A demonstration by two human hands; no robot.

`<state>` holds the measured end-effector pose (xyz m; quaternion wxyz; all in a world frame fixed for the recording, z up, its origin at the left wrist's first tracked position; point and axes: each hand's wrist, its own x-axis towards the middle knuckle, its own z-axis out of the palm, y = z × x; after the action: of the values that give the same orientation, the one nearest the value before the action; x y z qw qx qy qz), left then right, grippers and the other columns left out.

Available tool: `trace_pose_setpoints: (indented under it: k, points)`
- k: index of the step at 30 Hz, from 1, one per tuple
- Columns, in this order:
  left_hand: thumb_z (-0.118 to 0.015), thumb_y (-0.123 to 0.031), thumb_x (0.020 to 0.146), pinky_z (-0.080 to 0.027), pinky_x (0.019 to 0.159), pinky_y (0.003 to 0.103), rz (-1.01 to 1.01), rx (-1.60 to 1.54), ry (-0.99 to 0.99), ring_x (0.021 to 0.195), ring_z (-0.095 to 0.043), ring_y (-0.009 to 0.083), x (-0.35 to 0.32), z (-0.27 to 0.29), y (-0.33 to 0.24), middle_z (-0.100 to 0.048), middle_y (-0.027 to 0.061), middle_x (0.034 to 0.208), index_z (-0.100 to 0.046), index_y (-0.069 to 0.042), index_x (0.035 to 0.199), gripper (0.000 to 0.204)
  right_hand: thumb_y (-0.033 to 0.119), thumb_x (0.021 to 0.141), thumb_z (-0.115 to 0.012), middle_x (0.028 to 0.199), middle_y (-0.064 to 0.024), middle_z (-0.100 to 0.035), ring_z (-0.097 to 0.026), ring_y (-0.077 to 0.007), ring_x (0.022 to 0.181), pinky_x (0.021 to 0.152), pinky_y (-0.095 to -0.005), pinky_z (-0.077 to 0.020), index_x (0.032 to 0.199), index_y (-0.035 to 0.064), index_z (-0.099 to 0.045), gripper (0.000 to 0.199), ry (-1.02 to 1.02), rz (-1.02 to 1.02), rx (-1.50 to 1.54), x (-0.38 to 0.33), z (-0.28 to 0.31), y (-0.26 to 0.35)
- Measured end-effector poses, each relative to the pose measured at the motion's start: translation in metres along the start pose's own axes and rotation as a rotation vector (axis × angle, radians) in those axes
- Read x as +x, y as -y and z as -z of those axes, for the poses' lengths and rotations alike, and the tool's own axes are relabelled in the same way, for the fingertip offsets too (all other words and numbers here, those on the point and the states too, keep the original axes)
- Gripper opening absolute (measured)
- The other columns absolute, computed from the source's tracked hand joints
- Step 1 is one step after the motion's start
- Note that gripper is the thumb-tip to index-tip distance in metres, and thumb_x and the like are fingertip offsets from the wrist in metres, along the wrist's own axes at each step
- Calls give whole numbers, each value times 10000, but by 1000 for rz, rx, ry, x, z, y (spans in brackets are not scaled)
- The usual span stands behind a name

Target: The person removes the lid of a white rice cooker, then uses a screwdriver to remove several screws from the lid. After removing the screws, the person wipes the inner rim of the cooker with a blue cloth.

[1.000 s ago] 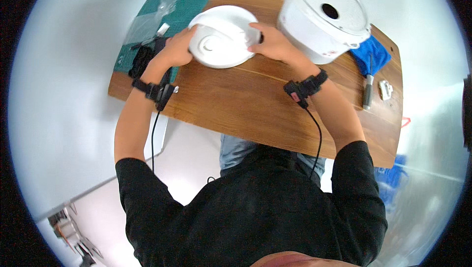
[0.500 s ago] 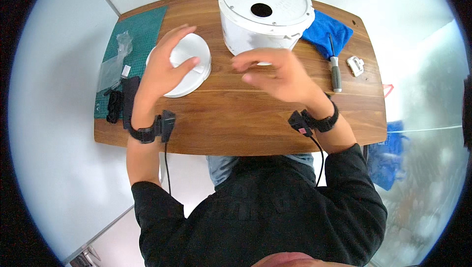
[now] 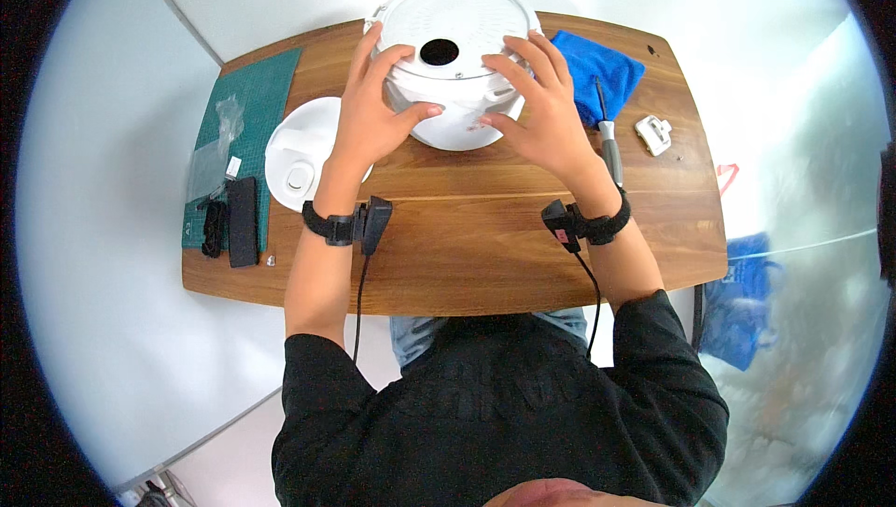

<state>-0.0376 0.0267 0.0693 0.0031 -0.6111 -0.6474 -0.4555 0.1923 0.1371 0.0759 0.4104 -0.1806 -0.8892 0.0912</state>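
Note:
My left hand and my right hand grip a large white drum-shaped housing at the far middle of the table. On each hand the fingers curl over the top rim while the thumb presses the near wall. A pale round plate with small screws around its edge covers the drum's top, and a dark round hole shows in it. Left of the drum lies a white round cover with a raised bar and a small oval ring, partly behind my left wrist.
A blue cloth lies right of the drum, with a grey-handled screwdriver partly on it and a small white plastic part beside it. At left, a green cutting mat carries a clear plastic bag and a black block.
Both hands have come from the air above the table onto the drum and closed on its rim. The drum appears shifted slightly left, away from the blue cloth. My view has shifted too.

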Motion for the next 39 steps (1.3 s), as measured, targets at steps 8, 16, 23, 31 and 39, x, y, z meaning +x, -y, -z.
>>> trace_pose_setpoints:
  k: [8,16,23,31,39]
  points:
    - [-945,-446,639,-445,1112,521,-19,-4,-66,1417,-431,383,-17,-13,-21,-370,171,1591,-669,-146,1246,731,119,667,-881,1339,-92,-594,-464,-398,1367,1109,-516,-417,1173,168,-717,534,-45,11,49,-11,22,-3]
    - [-816,-432,853,-406,1134,503,-62,-30,-65,1419,-415,360,-41,-19,-40,-406,146,1575,-689,-151,1287,533,55,673,-871,1394,-103,-601,-467,-373,1388,1121,-489,-434,1212,151,-736,564,39,38,59,-35,60,-5]
    - [-777,-435,900,-342,1195,529,-128,89,-116,1488,-343,398,-44,-21,-45,-322,204,1621,-624,-132,1404,608,47,798,-796,1430,-206,-579,-594,-398,1269,1037,-429,-516,1364,104,-632,592,-67,-78,186,-44,86,-35]
    - [-776,-153,870,-319,1189,556,-270,35,-160,1479,-351,411,-35,-26,-73,-400,191,1564,-679,-93,1265,412,378,881,-767,991,-223,-745,-715,-431,978,818,-490,-565,1354,39,-558,618,438,-860,-255,-97,105,-94]
    - [-826,-133,804,-346,1148,507,-293,38,-51,1396,-478,356,-29,-26,-77,-624,96,1368,-747,-105,1101,309,387,849,-746,1057,-290,-720,-710,-449,1006,847,-508,-569,1502,71,-370,817,618,-817,-302,-110,75,-99]
